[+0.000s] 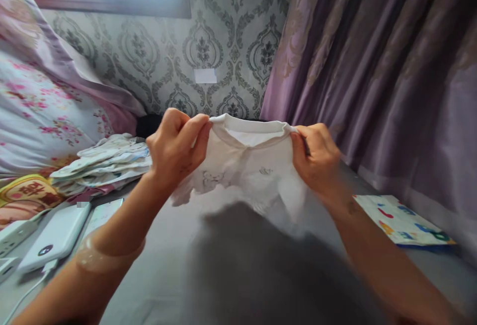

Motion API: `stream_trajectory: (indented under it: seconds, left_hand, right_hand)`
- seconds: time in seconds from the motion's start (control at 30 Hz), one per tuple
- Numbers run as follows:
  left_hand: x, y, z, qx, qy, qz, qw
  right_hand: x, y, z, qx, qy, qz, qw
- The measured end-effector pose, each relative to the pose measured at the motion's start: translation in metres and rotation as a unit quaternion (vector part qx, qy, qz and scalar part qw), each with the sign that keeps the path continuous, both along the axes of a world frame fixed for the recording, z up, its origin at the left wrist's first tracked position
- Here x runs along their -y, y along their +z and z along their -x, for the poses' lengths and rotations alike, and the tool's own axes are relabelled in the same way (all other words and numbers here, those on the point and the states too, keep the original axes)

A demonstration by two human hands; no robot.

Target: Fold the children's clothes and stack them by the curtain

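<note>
A small white garment (250, 166) with a ribbed collar and faint grey prints hangs in the air over a grey bed surface (167, 275). My left hand (175, 148) pinches its left shoulder, fingers closed on the cloth. On the other side, my right hand (316, 158) grips the right shoulder in the same way. The collar is stretched between both hands, and the lower part of the garment is blurred.
A stack of folded light clothes (108, 163) lies at the left, with floral bedding (40, 111) behind it. A white power bank (55, 238) and a phone (102, 214) lie at the near left. A colourful printed cloth (402, 220) lies at the right below purple curtains (387, 76).
</note>
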State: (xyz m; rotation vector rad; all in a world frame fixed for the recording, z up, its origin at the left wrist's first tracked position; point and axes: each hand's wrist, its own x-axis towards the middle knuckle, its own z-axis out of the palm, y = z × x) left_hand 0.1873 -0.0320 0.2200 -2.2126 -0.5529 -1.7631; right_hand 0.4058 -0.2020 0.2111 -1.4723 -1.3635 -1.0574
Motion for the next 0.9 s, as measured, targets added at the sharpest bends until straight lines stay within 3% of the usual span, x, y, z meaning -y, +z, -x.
stream_trajectory:
  seconds: [0.1, 0.17, 0.23, 0.3, 0.4, 0.5, 0.6, 0.7, 0.9]
  left_hand:
    - [0.004, 0.017, 0.021, -0.049, 0.014, -0.043, 0.998]
    - [-0.003, 0.023, 0.024, -0.102, -0.023, -0.003, 0.995]
    - [-0.018, 0.015, 0.019, -0.173, -0.067, 0.068, 0.980]
    - [-0.038, -0.009, 0.005, -0.249, -0.095, 0.140, 0.954]
    - [-0.066, -0.072, -0.021, -0.353, -0.114, 0.228, 0.900]
    - [-0.078, -0.138, -0.042, -0.410, -0.086, 0.289, 0.861]
    - [-0.079, -0.180, -0.054, -0.435, -0.047, 0.304, 0.846]
    - [-0.080, -0.197, -0.060, -0.462, -0.018, 0.291, 0.838]
    - [-0.097, -0.198, -0.069, -0.481, 0.008, 0.265, 0.836]
  right_hand:
    - [0.019, 0.020, 0.005, 0.020, 0.017, 0.068, 0.997]
    - [0.021, 0.026, 0.001, -0.004, 0.042, 0.139, 0.989]
    - [0.012, 0.020, -0.009, -0.054, 0.070, 0.231, 0.969]
    - [-0.004, -0.001, -0.023, -0.113, 0.090, 0.332, 0.932]
    - [-0.031, -0.055, -0.043, -0.178, 0.069, 0.450, 0.873]
    - [-0.050, -0.114, -0.052, -0.171, -0.026, 0.497, 0.851]
    - [-0.058, -0.156, -0.051, -0.134, -0.095, 0.527, 0.834]
    - [-0.062, -0.177, -0.050, -0.102, -0.134, 0.545, 0.821]
    - [-0.077, -0.187, -0.061, -0.063, -0.149, 0.565, 0.809]
